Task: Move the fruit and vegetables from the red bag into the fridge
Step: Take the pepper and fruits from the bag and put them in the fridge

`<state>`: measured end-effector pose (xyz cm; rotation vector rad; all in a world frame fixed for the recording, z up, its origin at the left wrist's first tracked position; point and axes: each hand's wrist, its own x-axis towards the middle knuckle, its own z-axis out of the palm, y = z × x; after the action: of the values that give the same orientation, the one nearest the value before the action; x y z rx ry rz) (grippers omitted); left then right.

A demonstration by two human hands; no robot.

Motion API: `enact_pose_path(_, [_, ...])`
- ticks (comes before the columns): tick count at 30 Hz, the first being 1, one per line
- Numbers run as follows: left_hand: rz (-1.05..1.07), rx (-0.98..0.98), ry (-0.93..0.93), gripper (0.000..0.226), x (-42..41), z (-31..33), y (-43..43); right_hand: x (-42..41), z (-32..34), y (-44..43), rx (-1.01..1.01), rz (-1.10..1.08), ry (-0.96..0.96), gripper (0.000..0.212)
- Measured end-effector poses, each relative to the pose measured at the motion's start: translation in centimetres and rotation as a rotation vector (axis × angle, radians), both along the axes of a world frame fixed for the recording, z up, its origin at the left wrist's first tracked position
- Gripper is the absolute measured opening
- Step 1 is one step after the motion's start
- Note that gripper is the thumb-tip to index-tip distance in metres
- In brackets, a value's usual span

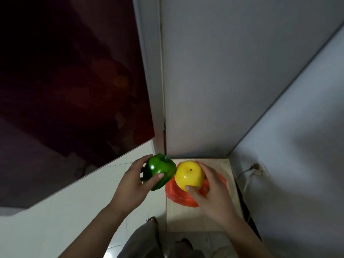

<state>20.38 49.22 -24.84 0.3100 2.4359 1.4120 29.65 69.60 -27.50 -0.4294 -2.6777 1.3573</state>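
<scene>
At pale square table (186, 216), hands (130, 185) (212, 190) grip glossy peppers (160, 170) (189, 174)

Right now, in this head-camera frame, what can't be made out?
- Head view: red bag contents, hidden by the yellow fruit and right hand.
- Head view: fridge interior; only a dark glossy red panel shows.
- Head view: left hand fingers, mostly behind the green pepper.

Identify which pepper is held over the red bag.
The yellow pepper, in the right hand; the green pepper, in the left hand, is held beside the red bag.
</scene>
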Motion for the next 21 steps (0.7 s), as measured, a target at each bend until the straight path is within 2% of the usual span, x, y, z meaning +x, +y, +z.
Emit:
enact_pose_path(5, [0.151, 0.042, 0.003, 0.061, 4.4, 0.7, -1.1, 1.0, 0.8, -0.3, -0.02, 0.105, 0.027, 0.072])
enact_pose_path(9, [0.272, -0.033, 0.034, 0.071, 7.9, 0.6, -3.2, 1.9, 0.3, -2.2, -0.088, 0.229, 0.0, 0.069])
enact_pose_path(21, [0.709, -0.055, 0.035, 0.069, 16.0, 0.2, -14.9, 0.7, 0.6, -14.1, -0.061, 0.69, -0.033, 0.071])
